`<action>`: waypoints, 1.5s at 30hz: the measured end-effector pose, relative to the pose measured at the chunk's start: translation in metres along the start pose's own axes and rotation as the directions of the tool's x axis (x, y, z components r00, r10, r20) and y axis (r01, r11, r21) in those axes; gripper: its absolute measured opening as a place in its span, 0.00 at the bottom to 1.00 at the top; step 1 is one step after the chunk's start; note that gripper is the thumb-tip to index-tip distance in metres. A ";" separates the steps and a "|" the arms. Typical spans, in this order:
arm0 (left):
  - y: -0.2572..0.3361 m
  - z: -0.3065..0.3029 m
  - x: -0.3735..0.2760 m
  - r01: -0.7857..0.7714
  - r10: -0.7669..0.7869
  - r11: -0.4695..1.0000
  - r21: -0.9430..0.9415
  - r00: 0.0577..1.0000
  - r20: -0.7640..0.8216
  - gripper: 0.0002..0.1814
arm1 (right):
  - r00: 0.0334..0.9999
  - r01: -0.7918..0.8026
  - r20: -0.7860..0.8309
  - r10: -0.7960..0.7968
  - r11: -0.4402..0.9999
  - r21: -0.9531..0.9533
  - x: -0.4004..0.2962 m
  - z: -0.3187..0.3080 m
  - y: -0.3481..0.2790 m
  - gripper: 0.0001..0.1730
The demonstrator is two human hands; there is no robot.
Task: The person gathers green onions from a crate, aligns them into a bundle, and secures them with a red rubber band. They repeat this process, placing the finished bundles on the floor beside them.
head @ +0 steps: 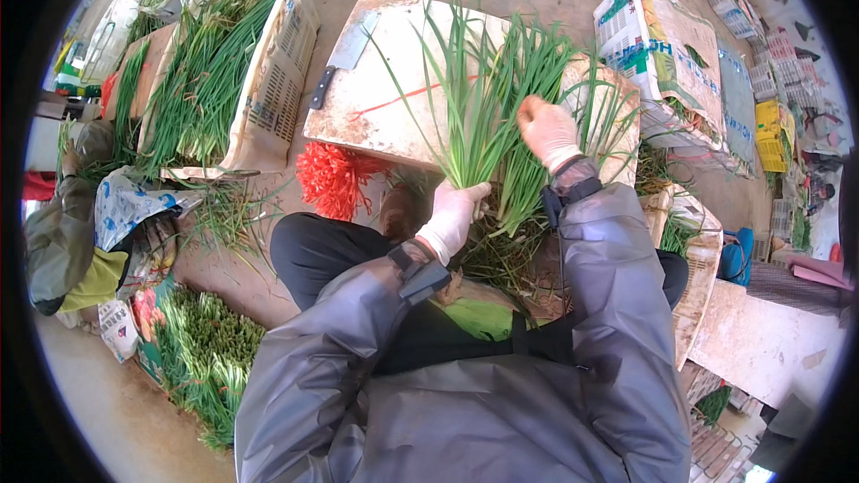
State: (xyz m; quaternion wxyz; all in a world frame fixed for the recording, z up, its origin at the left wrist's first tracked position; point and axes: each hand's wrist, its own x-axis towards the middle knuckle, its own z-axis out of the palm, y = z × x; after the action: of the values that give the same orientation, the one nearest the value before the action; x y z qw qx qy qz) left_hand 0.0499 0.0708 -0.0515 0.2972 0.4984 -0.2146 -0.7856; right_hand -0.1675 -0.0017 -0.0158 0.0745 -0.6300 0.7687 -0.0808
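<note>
My left hand (451, 216), in a pale thin glove, grips the base of a fanned bunch of chives (460, 151) at the near edge of a stained white board (396, 111). The leaves point away from me over the board. My right hand (547, 133), gloved too, hovers with curled fingers over a loose heap of chives (522, 198); whether it pinches a stalk is hidden. A red tie strip (429, 88) crosses the board. Towards the far left corner lies a cleaver (354, 43) with a black handle.
Red tie strips (335, 178) hang by the board's near left corner. A white plastic crate (275, 94) full of chives stands left, a covered crate (624, 33) right. Tied bunches (208, 349) lie lower left. Another person's sleeve (64, 228) shows at far left. Trimmings (500, 255) lie below my hands.
</note>
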 end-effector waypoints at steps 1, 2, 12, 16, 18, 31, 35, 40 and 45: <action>0.001 0.001 0.001 0.005 -0.005 1.000 -0.010 1.000 0.026 0.07 | 0.994 0.003 -0.112 0.000 1.000 0.019 0.004 -0.003 0.016 0.10; 0.001 0.002 0.001 0.009 -0.009 1.000 -0.020 0.999 0.035 0.08 | 0.967 0.049 -0.253 -0.036 0.998 0.048 0.007 -0.005 0.032 0.10; -0.003 -0.002 0.004 0.016 -0.012 0.999 -0.032 0.994 0.108 0.09 | 0.823 0.102 -0.484 0.297 0.761 0.641 0.029 -0.104 0.111 0.07; -0.004 -0.001 0.008 0.086 -0.077 0.992 -0.096 0.992 0.096 0.12 | 0.937 -0.004 -0.167 0.307 0.488 0.873 -0.001 -0.104 0.080 0.04; -0.017 -0.004 0.019 0.046 -0.037 0.991 -0.124 0.997 0.073 0.14 | 0.980 -0.164 0.094 0.176 0.439 0.883 -0.025 -0.093 0.057 0.06; -0.062 -0.020 0.049 -0.244 0.236 0.970 -0.017 0.914 0.331 0.18 | 0.881 -0.353 0.465 -0.083 0.538 0.765 -0.129 -0.001 -0.015 0.12; -0.053 -0.011 0.040 -0.231 0.240 0.971 -0.064 0.917 0.317 0.17 | 0.832 -0.432 0.555 0.008 0.637 0.638 -0.138 -0.008 -0.029 0.15; -0.058 -0.015 0.053 -0.007 0.051 0.989 -0.147 0.954 0.296 0.16 | 0.766 -0.577 0.642 0.044 0.489 0.654 -0.140 -0.024 -0.048 0.17; -0.068 -0.018 0.061 -0.001 0.039 0.994 -0.111 0.941 0.337 0.18 | 0.943 -0.327 0.309 0.121 0.503 0.800 -0.154 0.020 -0.016 0.14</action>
State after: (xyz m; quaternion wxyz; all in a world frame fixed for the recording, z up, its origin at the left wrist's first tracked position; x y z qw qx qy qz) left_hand 0.0296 0.0784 -0.1418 0.2906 0.3366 -0.2243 -0.8672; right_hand -0.1177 0.1453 -0.0302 0.4600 -0.4147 0.6964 -0.3627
